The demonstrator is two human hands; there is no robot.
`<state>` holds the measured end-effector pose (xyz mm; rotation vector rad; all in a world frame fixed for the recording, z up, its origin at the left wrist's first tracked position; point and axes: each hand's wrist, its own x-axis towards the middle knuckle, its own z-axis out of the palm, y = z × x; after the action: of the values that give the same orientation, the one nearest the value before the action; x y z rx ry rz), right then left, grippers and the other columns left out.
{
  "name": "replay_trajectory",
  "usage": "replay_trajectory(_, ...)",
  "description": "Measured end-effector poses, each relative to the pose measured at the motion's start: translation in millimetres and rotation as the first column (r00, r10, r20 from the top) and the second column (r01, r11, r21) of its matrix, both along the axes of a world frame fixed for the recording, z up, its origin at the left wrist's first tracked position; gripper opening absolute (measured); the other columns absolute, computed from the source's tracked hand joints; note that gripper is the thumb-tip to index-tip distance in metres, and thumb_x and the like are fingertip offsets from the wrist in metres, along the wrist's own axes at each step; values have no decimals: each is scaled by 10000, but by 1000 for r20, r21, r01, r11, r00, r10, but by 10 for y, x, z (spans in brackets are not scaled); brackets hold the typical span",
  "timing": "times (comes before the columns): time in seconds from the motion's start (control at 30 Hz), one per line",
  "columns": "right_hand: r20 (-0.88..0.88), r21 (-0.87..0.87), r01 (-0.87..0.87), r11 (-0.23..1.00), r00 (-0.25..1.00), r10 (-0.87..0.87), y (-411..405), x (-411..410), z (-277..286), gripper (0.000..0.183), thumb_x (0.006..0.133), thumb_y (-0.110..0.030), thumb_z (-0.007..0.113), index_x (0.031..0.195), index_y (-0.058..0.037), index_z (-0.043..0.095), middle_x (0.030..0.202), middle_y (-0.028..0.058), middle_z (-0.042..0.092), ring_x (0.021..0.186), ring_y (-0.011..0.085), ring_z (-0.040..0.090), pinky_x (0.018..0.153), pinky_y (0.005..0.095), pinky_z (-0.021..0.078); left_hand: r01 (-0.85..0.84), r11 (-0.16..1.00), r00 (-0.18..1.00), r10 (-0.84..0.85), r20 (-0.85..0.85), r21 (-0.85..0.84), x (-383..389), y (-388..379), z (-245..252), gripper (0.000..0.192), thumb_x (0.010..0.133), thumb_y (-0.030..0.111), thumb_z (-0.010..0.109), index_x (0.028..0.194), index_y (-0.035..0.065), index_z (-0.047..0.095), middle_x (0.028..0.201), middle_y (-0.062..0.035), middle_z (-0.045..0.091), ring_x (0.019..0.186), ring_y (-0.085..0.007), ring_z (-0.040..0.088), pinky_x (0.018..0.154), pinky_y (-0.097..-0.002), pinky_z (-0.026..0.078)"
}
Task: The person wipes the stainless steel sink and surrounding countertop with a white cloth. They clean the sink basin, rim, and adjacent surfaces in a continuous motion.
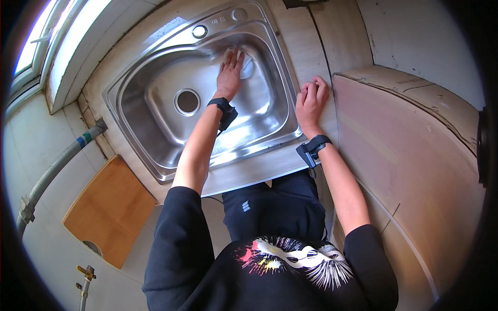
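Note:
My left hand (229, 77) lies palm down inside a stainless steel sink (167, 79), with a white cloth or wipe (247, 70) pressed beneath its fingers. The cloth sits against the basin surface at the far side and is partly covered by the hand. Left of this hand is the round drain hole (187, 102). On the countertop (311, 70), just right of the sink rim, rests my right hand (312, 103). Its fingers are curled in, and nothing shows in them. Each wrist wears a black strap with a small device.
Two round fittings, one bright (200, 32) and one grey (239, 14), sit on the sink's back ledge. A cardboard-edged panel (404, 124) stands close on the right. At left are a metal pipe (62, 161), a wooden board (111, 212), a yellow-handled valve (86, 272) and a window (37, 42).

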<state>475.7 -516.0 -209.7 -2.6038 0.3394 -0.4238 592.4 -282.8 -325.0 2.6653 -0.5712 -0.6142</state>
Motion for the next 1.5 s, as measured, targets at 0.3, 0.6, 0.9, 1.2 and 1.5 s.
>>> replay_trajectory(0.3, -1, 60, 5, 998, 1000, -5, 10, 3, 13, 80, 817, -21, 567, 874, -75, 552, 1210, 118, 522, 1059, 321, 506, 956, 474, 369, -498, 867, 867, 498, 29, 15, -332, 458, -176, 856, 824, 70, 616, 1563, -11, 192, 1612, -303, 161, 1496, -448, 181, 1223, -449, 214)
replay_trajectory(0.6, -2, 61, 6, 998, 1000, -6, 14, 1, 12, 74, 821, -17, 563, 876, -65, 553, 1209, 130, 521, 1094, 330, 501, 969, 484, 362, -441, 897, 890, 443, 106, -42, -231, 651, -370, 876, 786, 2, 559, 1564, -23, 157, 1602, -331, 150, 1473, -507, 182, 1212, -504, 210)
replay_trajectory(0.9, 21, -9, -16, 1000, 1000, 16, 16, 17, 32, 78, 818, -20, 570, 871, -73, 550, 1187, 126, 518, 1088, 341, 504, 938, 486, 378, -610, 775, 765, 631, 133, -167, 127, 1467, -706, 934, 729, -8, 557, 1557, -51, 126, 1564, -409, 125, 1471, -544, 123, 1232, -501, 136)
replay_trajectory(1.2, 4, -4, -17, 1000, 1000, 17, 12, 10, 9, 65, 828, -5, 550, 882, -43, 552, 1201, 156, 512, 1144, 346, 486, 991, 484, 357, -619, 782, 782, 607, 145, 67, -196, 2574, -604, 926, 760, 6, 548, 1572, -12, 105, 1596, -365, 76, 1492, -504, 98, 1240, -474, 138)
replay_trajectory(1.5, 32, -24, -16, 1000, 999, 16, 12, 15, 6, 70, 819, -20, 559, 870, -67, 556, 1195, 131, 526, 1111, 344, 503, 954, 495, 373, -604, 768, 796, 565, 217, 215, -756, 2617, -477, 844, 816, 31, 504, 1552, -66, 103, 1581, -389, 89, 1500, -500, 66, 1242, -489, 112)
